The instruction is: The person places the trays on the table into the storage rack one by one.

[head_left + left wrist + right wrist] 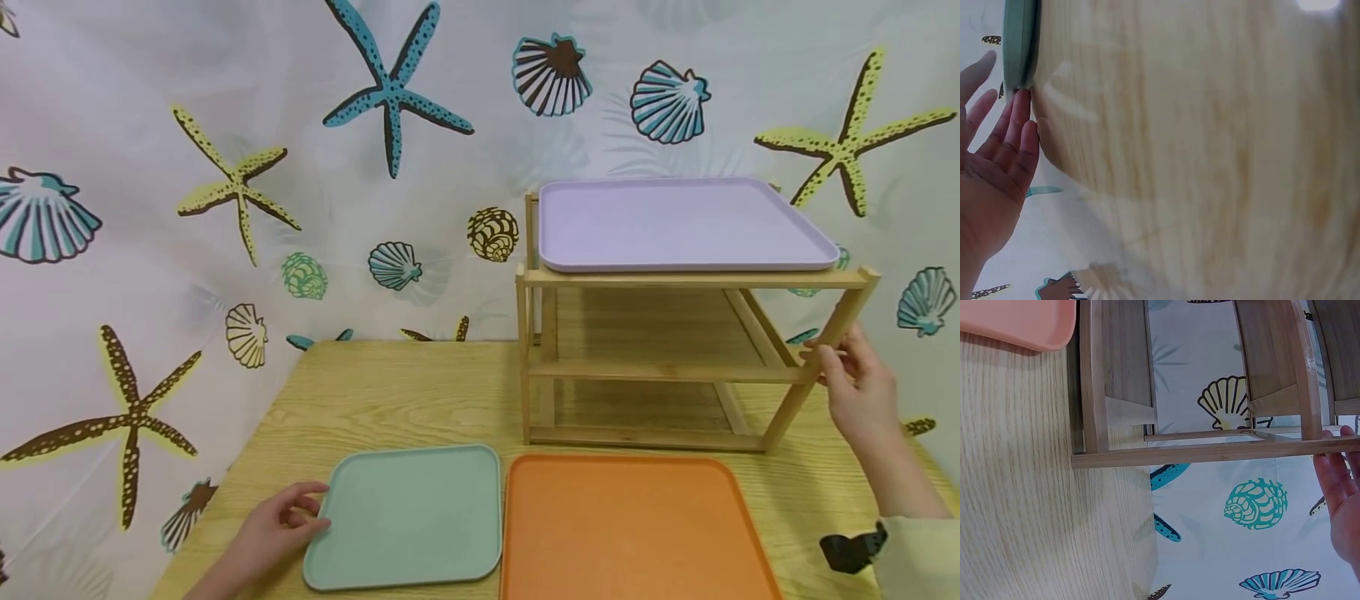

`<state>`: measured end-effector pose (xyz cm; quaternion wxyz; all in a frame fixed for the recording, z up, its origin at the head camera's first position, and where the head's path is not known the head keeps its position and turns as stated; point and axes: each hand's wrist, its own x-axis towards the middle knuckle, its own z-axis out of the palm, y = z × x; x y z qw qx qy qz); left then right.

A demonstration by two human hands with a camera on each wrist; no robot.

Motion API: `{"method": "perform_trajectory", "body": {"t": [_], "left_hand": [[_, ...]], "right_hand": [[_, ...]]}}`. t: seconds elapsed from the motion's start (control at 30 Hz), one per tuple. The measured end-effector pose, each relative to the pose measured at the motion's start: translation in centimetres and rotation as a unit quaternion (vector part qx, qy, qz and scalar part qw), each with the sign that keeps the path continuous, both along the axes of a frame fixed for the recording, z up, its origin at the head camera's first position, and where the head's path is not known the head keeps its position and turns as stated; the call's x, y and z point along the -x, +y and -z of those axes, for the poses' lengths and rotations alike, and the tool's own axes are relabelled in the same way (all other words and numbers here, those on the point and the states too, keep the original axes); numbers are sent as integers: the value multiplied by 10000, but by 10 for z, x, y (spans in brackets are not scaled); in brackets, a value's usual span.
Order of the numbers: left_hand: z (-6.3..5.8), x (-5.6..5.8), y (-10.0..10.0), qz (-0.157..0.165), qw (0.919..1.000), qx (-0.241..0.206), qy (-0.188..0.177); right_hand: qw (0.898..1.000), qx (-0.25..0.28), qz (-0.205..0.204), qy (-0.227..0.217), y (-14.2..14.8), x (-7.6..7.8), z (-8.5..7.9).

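On the wooden table, a pale green tray lies flat. My left hand is at its left edge, fingers fairly straight and fingertips touching the rim; the left wrist view shows this hand with its fingertips against the tray's side. A three-level wooden rack stands at the back right. My right hand grips its slanted front right post, some fingers hidden behind the wood. In the right wrist view the fingers meet that post. A lilac tray rests on the top level.
An orange tray lies right of the green one, in front of the rack. Behind and around the table hangs a white curtain printed with starfish and shells. A small black object is by the right sleeve.
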<state>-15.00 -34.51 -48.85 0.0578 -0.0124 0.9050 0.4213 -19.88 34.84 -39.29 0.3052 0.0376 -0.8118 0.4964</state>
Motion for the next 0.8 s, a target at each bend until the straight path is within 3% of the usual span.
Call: {"method": "perform_trajectory", "body": {"t": [0.27,0.63,0.8], "left_hand": [[1,-2,-2,278,9991,-305,8],[-1,-2,-3,107,9960,-837,-303],[2,-1,-10,169,9877,-1408,-665]], "right_hand": [[9999,10,-48,-92,0,0,2],[10000,-18,9,91,0,-1,0],[10000,-61,20,48,0,-1,0]]}}
